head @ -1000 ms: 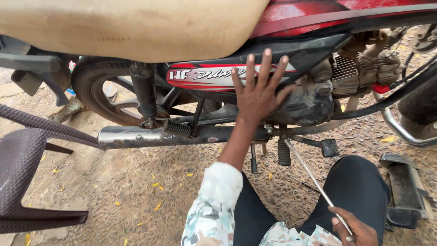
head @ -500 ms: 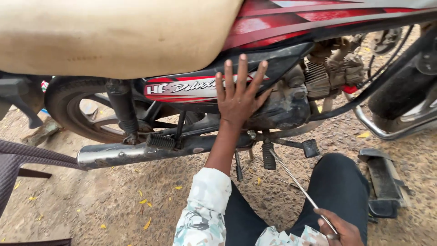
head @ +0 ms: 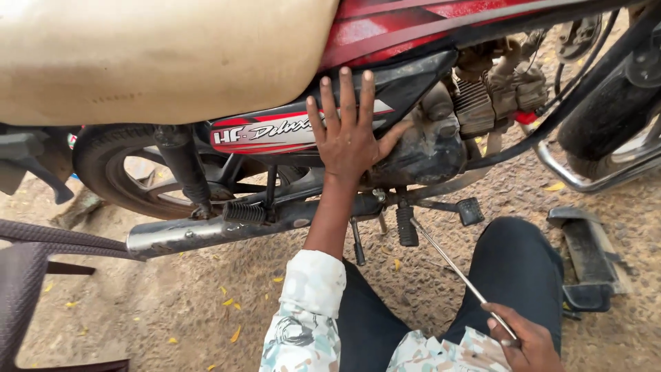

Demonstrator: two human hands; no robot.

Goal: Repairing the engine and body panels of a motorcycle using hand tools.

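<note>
Red and black bodywork of a motorcycle (head: 385, 34) fills the top of the view, under a tan seat (head: 158, 55). Left hand (head: 348, 134) lies flat with fingers spread against the side panel (head: 275, 131) and the grimy engine case (head: 427, 148). Right hand (head: 527, 341), low at the frame's edge, is closed around the end of a long thin metal rod (head: 447, 262), whose far tip points up toward the footpeg (head: 406, 224). Below the hand runs the chrome exhaust pipe (head: 200, 234), above sandy ground (head: 206, 303).
</note>
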